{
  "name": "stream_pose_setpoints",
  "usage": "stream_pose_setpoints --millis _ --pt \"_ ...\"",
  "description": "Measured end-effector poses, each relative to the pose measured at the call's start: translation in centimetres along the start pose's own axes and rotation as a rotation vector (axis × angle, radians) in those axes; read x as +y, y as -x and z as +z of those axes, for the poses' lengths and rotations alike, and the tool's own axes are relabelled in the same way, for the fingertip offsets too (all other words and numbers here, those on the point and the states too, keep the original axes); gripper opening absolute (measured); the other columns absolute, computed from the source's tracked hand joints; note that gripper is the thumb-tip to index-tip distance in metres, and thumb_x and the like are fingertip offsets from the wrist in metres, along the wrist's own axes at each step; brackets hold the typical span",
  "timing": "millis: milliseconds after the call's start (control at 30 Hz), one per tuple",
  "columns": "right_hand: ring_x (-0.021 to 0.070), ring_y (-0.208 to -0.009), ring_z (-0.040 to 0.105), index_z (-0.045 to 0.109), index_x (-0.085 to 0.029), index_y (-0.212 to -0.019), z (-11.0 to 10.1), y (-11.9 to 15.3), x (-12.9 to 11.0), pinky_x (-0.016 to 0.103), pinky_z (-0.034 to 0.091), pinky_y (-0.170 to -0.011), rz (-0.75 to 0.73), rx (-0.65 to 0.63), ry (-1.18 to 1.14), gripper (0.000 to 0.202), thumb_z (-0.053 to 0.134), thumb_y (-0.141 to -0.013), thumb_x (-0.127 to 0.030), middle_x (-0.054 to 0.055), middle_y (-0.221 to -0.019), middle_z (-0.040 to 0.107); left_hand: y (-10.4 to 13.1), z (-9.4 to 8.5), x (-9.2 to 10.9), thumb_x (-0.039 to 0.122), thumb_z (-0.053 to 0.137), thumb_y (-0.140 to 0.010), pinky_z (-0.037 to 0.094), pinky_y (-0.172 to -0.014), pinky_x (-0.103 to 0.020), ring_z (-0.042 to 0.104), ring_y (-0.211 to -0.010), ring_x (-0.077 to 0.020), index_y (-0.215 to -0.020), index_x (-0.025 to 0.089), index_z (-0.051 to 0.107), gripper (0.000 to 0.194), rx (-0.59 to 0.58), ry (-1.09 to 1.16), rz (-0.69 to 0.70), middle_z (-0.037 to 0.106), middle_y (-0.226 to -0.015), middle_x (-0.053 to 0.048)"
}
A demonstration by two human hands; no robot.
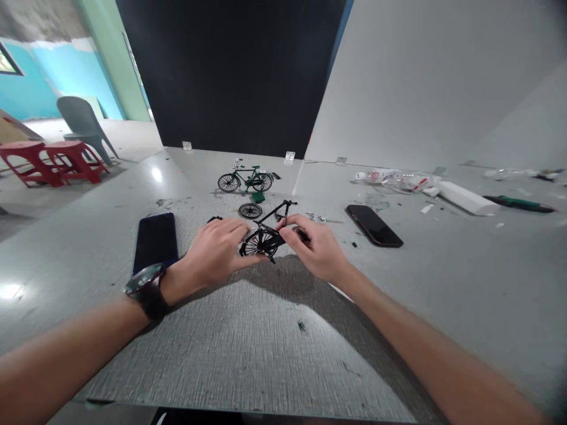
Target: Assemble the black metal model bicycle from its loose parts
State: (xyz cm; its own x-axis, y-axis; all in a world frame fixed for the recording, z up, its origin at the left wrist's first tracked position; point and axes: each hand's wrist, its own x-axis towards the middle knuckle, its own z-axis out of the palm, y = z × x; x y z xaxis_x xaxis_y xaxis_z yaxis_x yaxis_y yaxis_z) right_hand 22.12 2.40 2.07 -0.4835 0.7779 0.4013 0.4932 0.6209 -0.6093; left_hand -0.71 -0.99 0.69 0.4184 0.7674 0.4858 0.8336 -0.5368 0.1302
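Between my hands is a black model bicycle frame (271,219) with one spoked wheel (258,243) fitted at its left end. My left hand (218,247) grips that wheel end, thumb below and fingers above. On the other side, my right hand (315,243) pinches the frame between thumb and fingers. A loose spoked wheel (250,211) lies just behind the frame. Small silver parts (315,217) rest beyond my right hand. Farther back stands a green model bicycle (247,179), upright on both wheels, with a small green piece (257,197) before it.
A dark blue phone (155,242) lies left, a black phone (374,225) right. Behind it are a clear plastic bottle (401,180), a white block (465,198) and a green-black pen-like tool (518,204). A black panel (234,77) rises at the table's back. Red stools (77,159) stand beyond.
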Motion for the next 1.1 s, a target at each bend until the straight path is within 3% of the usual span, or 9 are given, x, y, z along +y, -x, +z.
stream_pose_setpoints --millis 133,267,567,867,1100 --pt "0.0099 -0.046 0.036 0.063 -0.018 -0.101 0.07 -0.04 0.04 0.027 0.025 -0.047 0.016 -0.001 0.030 0.042 0.044 -0.099 -0.054 -0.005 -0.056 0.047 0.02 -0.38 -0.28 0.069 0.044 -0.091 0.047 -0.084 -0.041 0.063 -0.097 -0.0292 -0.104 0.012 0.065 0.063 0.040 -0.242 0.152 0.069 -0.104 -0.015" --pt "0.0101 -0.044 0.034 0.062 -0.018 -0.099 0.14 -0.11 0.02 0.027 0.024 -0.047 0.023 -0.020 0.021 0.040 0.046 -0.098 -0.054 -0.006 -0.053 0.042 -0.06 -0.30 -0.45 0.068 0.040 -0.093 0.046 -0.084 -0.041 0.062 -0.099 -0.0292 -0.107 0.013 0.066 0.062 0.005 -0.317 0.177 0.070 -0.105 -0.014" --pt "0.0099 -0.043 0.034 0.063 -0.017 -0.100 0.23 -0.28 0.17 0.027 0.024 -0.046 0.049 -0.064 0.042 0.040 0.047 -0.098 -0.054 -0.007 -0.049 0.039 -0.27 -0.24 -0.28 0.068 0.036 -0.094 0.046 -0.080 -0.042 0.062 -0.094 -0.0306 -0.101 0.010 0.066 0.066 -0.042 -0.299 0.172 0.069 -0.100 -0.016" --pt "0.0110 -0.046 0.037 0.064 -0.018 -0.100 0.40 -0.59 0.22 0.027 0.026 -0.049 0.055 -0.043 0.092 0.040 0.046 -0.098 -0.053 -0.006 -0.053 0.043 -0.01 0.04 -0.50 0.067 0.041 -0.093 0.045 -0.097 -0.042 0.060 -0.116 -0.0304 -0.124 0.006 0.058 0.070 -0.014 -0.227 0.163 0.063 -0.129 -0.020" --pt "0.0118 -0.047 0.038 0.064 -0.018 -0.098 0.43 -0.69 0.17 0.028 0.027 -0.051 0.061 -0.041 0.108 0.039 0.046 -0.097 -0.053 -0.006 -0.053 0.043 0.07 0.31 -0.62 0.066 0.045 -0.092 0.043 -0.101 -0.044 0.056 -0.121 -0.0327 -0.131 0.003 0.052 0.075 0.013 -0.206 0.158 0.057 -0.136 -0.023"
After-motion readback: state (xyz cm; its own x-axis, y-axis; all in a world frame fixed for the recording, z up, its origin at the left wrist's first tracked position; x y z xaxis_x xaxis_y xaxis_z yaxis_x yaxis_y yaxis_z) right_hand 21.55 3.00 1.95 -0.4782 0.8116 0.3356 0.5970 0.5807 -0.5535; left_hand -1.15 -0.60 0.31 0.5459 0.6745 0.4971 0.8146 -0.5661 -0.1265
